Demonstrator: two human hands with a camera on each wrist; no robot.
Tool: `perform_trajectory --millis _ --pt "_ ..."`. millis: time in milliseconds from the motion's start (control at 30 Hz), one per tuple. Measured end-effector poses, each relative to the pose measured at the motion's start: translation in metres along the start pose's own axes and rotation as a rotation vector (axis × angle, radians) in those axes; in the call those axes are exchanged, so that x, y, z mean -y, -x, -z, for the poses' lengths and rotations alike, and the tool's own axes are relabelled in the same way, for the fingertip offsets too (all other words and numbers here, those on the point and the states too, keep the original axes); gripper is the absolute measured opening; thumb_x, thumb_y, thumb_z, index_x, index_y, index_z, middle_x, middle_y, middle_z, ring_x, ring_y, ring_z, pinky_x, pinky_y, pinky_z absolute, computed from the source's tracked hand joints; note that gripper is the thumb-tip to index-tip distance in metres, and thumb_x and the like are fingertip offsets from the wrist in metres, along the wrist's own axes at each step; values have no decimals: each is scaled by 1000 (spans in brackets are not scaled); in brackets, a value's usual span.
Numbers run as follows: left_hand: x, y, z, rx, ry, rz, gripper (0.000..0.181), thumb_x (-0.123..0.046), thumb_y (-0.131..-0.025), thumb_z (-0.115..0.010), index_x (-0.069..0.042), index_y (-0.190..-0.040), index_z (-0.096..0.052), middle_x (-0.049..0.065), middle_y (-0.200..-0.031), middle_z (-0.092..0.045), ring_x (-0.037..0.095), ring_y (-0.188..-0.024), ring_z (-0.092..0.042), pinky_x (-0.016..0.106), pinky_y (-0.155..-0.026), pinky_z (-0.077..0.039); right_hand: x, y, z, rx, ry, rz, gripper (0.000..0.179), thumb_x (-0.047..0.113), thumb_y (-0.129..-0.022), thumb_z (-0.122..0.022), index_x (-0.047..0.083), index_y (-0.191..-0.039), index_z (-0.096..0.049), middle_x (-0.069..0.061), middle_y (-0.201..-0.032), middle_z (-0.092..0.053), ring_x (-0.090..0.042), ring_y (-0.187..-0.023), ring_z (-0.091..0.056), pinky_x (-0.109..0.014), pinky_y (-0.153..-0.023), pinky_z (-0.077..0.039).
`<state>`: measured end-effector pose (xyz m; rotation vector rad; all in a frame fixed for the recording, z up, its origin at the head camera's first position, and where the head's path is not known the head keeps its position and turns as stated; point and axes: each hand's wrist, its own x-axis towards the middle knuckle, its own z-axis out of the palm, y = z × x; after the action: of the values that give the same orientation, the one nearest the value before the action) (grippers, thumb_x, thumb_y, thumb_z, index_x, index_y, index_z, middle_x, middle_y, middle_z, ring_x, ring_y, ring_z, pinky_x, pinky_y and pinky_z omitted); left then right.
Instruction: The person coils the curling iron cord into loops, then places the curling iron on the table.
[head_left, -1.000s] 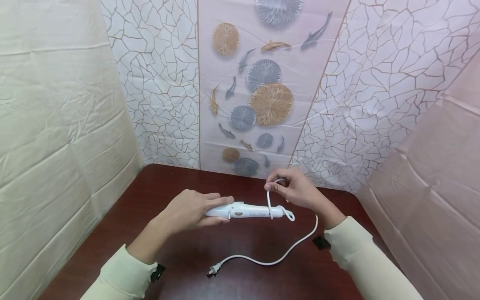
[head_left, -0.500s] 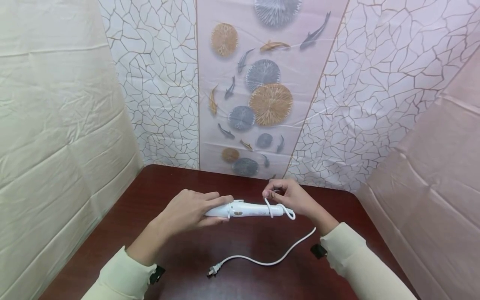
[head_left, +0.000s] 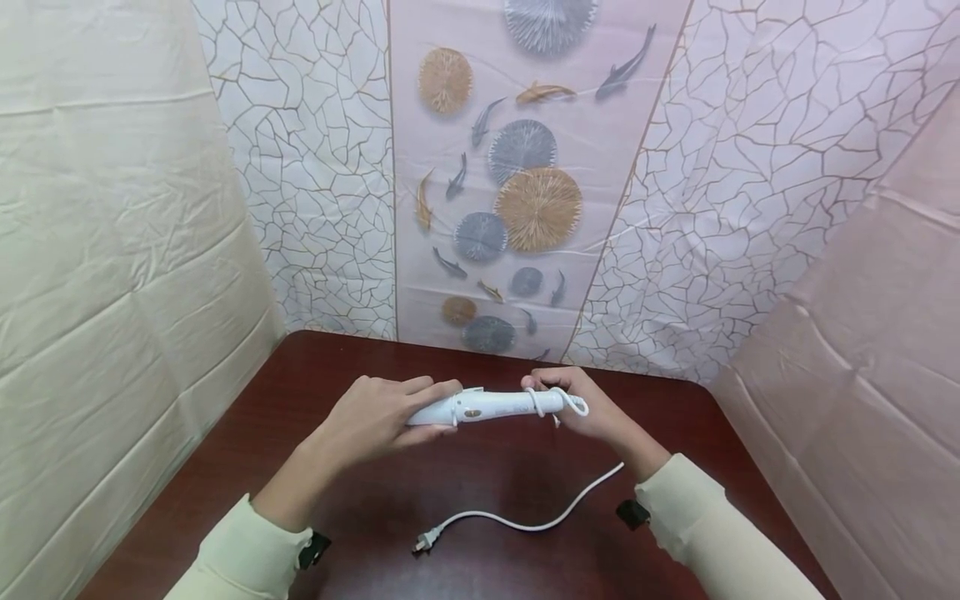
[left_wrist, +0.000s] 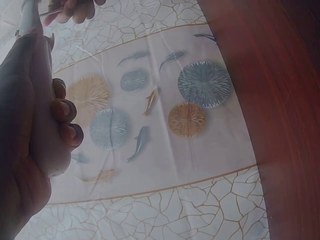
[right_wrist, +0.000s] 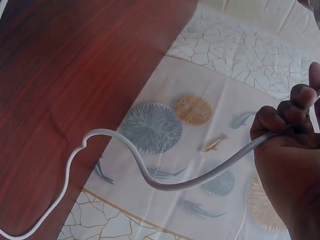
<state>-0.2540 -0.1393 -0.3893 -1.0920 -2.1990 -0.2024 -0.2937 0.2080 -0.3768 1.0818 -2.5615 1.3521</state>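
Observation:
My left hand (head_left: 375,417) grips the wide end of a white hair iron (head_left: 495,406), which lies level above the table. In the left wrist view, fingers wrap round its smooth body (left_wrist: 49,145), the rounded end near the palm. A small gold-coloured oval marks its side. At the iron's right end, the white cord (head_left: 536,402) loops round the narrow handle. My right hand (head_left: 588,408) is at that end, holding the cord in curled fingers. In the right wrist view, the cord (right_wrist: 170,186) runs out of the right fist and sags in a curve towards the table.
The cord's free end lies across the dark red table (head_left: 360,517), with its two-prong plug (head_left: 426,540) near the front. A patterned cloth backdrop (head_left: 480,250) rises behind the table's far edge. Pale cloth walls (head_left: 135,292) stand on both sides.
My right hand has come down and closer to the handle, drawing the cord against it as the raised loop shortened. The iron rose slightly in my left hand.

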Motion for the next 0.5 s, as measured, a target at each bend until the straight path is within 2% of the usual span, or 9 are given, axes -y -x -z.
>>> perform_trajectory --millis 67,200,267,367,500 --pt "0 0 0 -6 5 16 58 -57 -97 -79 -33 -148 -68 -14 -99 -70 8 -56 -50 30 -50 -44 0 1 -3 -25 27 -26 33 13 -113 -61 12 -80 -65 4 -72 -62 -5 -61 -57 -32 -47 -52" --pt "-1 0 1 -7 0 36 58 -56 -96 -80 -32 -147 -67 -14 -97 -69 9 -56 -52 30 -49 -44 -1 4 -6 -43 26 -49 15 -3 -104 -62 1 -101 -76 3 -78 -73 -2 -67 -60 -29 -52 -52" --pt "-1 1 1 -8 1 41 57 -57 -97 -78 -32 -147 -68 -14 -96 -69 9 -56 -52 30 -50 -44 0 5 -7 -43 24 -57 17 -6 -101 -62 -1 -109 -77 3 -80 -74 -3 -71 -61 -28 -54 -51" --pt "0 1 1 -15 7 46 56 -58 -98 -77 -31 -147 -69 -13 -96 -69 9 -56 -51 30 -50 -45 4 5 -10 -50 20 -83 19 3 -109 -59 3 -103 -78 5 -80 -71 -5 -70 -58 -26 -56 -50" --pt "0 1 0 -29 9 55 56 -58 -98 -76 -32 -146 -68 -13 -96 -68 8 -56 -51 30 -50 -45 9 4 -13 -72 32 -84 34 15 -116 -53 9 -92 -76 3 -75 -65 -6 -64 -51 -26 -55 -48"
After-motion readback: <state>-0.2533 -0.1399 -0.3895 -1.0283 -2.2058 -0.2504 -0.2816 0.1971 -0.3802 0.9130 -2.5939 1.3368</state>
